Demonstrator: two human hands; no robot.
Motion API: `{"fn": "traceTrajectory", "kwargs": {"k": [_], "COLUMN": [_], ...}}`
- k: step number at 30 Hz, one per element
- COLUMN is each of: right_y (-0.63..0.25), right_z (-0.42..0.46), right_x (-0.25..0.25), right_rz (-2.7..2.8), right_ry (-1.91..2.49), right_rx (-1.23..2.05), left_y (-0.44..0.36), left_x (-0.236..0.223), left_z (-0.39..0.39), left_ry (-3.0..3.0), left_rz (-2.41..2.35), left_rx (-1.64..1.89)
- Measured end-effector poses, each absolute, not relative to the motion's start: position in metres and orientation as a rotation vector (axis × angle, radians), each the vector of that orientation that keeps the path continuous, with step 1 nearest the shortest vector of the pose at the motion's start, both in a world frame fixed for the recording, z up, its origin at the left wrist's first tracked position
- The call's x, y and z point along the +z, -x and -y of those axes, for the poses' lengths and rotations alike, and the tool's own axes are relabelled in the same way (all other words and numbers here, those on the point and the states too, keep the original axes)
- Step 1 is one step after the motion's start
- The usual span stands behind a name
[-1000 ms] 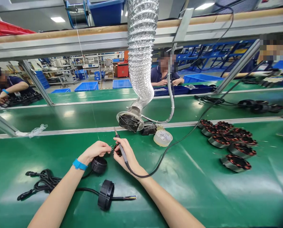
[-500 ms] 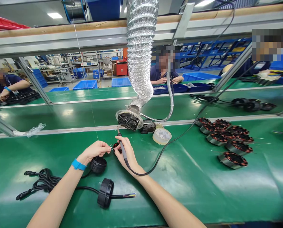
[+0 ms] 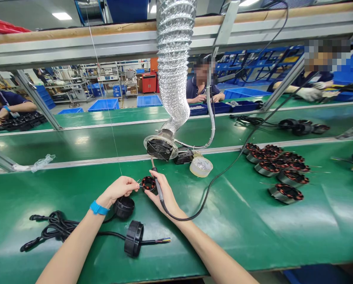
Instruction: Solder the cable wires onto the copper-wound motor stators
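My left hand (image 3: pixel 123 187), with a blue wristband, pinches thin wire ends beside a small copper-wound motor stator (image 3: pixel 148 184). A fine strand (image 3: pixel 112 132) hangs from a spool above down to this hand. My right hand (image 3: pixel 166 197) holds a soldering iron (image 3: pixel 158 188) against the palm, its tip pointing up and away. The right thumb reaches to the stator's near edge. Under my left hand sits a black round cap (image 3: pixel 124 207) on a cable. Nearer to me, a second black cap (image 3: pixel 133 239) stands on its side, with a cable ending in coloured wires through it.
A foil duct with a fan (image 3: pixel 160 149) hangs just beyond my hands. Beside it stands a round tub (image 3: pixel 200 167). Several stators (image 3: pixel 285 193) lie at the right, coiled black cables (image 3: pixel 56 227) at the left. The iron's cord crosses the bench. Co-workers sit across.
My right hand has shifted slightly right with the soldering iron, its fingers drawing back from the stator, which now shows more fully. My left hand keeps its pinch.
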State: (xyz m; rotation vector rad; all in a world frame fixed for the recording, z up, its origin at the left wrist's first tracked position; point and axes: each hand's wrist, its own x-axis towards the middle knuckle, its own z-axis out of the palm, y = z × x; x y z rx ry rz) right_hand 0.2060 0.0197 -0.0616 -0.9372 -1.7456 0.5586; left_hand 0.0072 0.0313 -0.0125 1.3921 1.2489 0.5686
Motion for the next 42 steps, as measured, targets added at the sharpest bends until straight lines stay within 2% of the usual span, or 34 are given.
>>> {"fn": "traceTrajectory", "kwargs": {"k": [9, 21, 31, 36, 42], "right_y": [-0.201, -0.212, -0.211, -0.209, -0.203], "right_z": [-0.022, -0.004, 0.004, 0.002, -0.002], "right_x": [-0.075, -0.043, -0.041, -0.046, -0.051], "right_rz": [1.734, 1.512, 1.626, 1.614, 1.327], "right_ry": [0.956, 0.950, 0.865, 0.886, 0.954], "right_rx": [0.574, 0.455, 0.337, 0.428, 0.827], "left_y": [-0.010, -0.006, -0.003, -0.002, -0.001], "left_x": [-0.018, -0.019, -0.021, -0.025, -0.027], "left_z": [-0.031, -0.033, -0.035, -0.037, -0.039], "left_ry": [-1.390, -1.360, -1.362, -1.362, -1.374], "left_rz": [-1.262, -1.227, -1.211, -1.198, -1.206], "left_rx": [0.581, 0.564, 0.573, 0.586, 0.605]}}
